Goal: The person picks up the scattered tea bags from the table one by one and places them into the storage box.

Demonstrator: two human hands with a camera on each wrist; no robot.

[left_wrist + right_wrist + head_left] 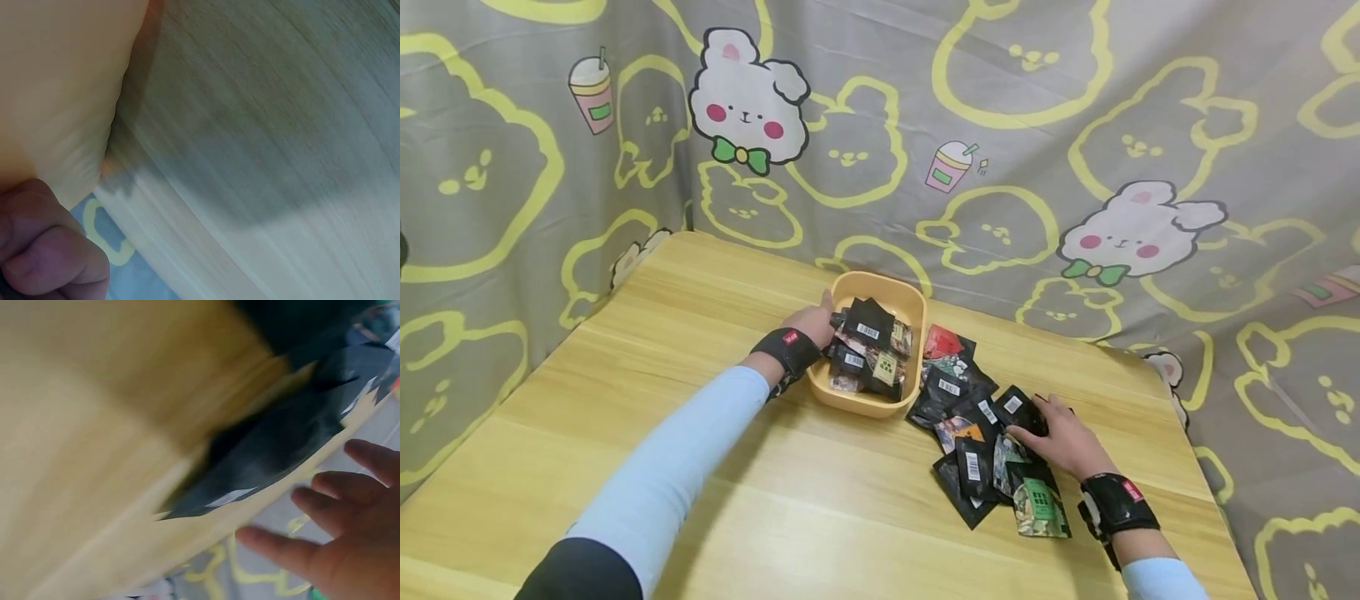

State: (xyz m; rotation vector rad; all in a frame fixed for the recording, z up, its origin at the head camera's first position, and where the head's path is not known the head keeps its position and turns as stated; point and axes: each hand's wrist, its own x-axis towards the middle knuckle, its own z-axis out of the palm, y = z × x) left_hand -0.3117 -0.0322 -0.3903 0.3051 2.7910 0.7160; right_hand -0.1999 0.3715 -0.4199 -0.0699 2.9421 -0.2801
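At the left rim of an orange-yellow plastic tub (860,408), my left hand (811,323) grips the edge with curled fingers (59,259); its thumb is hidden. Black sachets (868,323) with barcodes and printed fronts lie heaped in the tub, some close to that hand. My right hand (1063,437) reaches over the right side of a loose pile of similar sachets (947,387) on the table. Its fingers are spread around one barcoded sachet (1015,407), and the right wrist view shows nothing pinched in the hand (350,531).
The pile spreads from beside the tub's right wall toward the front, with a green-labelled sachet (1040,504) nearest me. Everything stands on a light wooden table (820,492). A grey curtain (865,50) with yellow cartoon outlines hangs behind the table and along its sides.
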